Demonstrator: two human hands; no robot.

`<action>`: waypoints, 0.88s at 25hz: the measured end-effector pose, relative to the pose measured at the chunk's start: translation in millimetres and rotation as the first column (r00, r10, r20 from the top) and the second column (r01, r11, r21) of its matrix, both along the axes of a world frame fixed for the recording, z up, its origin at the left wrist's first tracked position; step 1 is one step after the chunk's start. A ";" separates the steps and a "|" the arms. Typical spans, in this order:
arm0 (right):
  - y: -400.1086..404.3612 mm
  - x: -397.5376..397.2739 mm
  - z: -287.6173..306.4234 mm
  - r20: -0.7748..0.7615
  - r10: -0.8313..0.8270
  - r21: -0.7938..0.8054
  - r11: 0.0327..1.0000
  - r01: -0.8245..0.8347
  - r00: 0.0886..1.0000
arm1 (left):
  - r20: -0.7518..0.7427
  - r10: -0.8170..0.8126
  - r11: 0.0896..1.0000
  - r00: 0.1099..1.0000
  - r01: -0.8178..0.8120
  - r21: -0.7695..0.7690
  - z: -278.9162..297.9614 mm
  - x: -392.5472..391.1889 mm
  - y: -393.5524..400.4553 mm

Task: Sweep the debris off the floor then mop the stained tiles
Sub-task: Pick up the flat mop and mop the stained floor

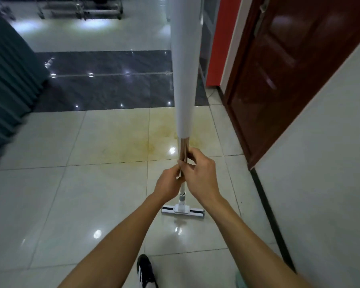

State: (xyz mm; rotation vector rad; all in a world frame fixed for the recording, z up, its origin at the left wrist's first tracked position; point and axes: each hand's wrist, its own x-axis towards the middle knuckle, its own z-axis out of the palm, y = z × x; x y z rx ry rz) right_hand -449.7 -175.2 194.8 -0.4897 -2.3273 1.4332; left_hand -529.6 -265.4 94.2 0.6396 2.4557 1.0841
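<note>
The mop is standing upright on the glossy pale tiles, its flat white mop head lying crosswise on the floor just ahead of a black-and-white shoe, its white handle rising toward the camera above a short coppery metal section. The right hand is gripping that metal section with fingers curled round it, and the left hand is pinching the shaft just below, the two hands touching. A yellowish stain is spreading across the floor tiles beyond the hands, near a band of dark polished tiles. A dark red wooden door is standing to the right beside a white wall, and a dark grey pleated covering is hanging at the left.
</note>
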 end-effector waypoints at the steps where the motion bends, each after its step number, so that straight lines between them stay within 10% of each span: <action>1: -20.5 -17.9 -1.1 0.006 0.029 -0.024 0.999 -0.029 1.000 | 0.004 0.021 1.000 1.000 -0.021 -0.006 -1.5 -17.5 -23.1; 12: -182.8 -160.0 -30.0 0.140 0.277 -0.126 0.957 -0.260 0.951 | -0.013 0.246 0.936 0.969 -0.241 -0.255 -21.0 -153.3 -214.8; 22: -190.2 -122.0 -44.1 0.165 0.521 -0.157 0.852 -0.499 0.838 | 0.008 0.318 0.913 0.948 -0.304 -0.271 -33.2 -93.1 -244.4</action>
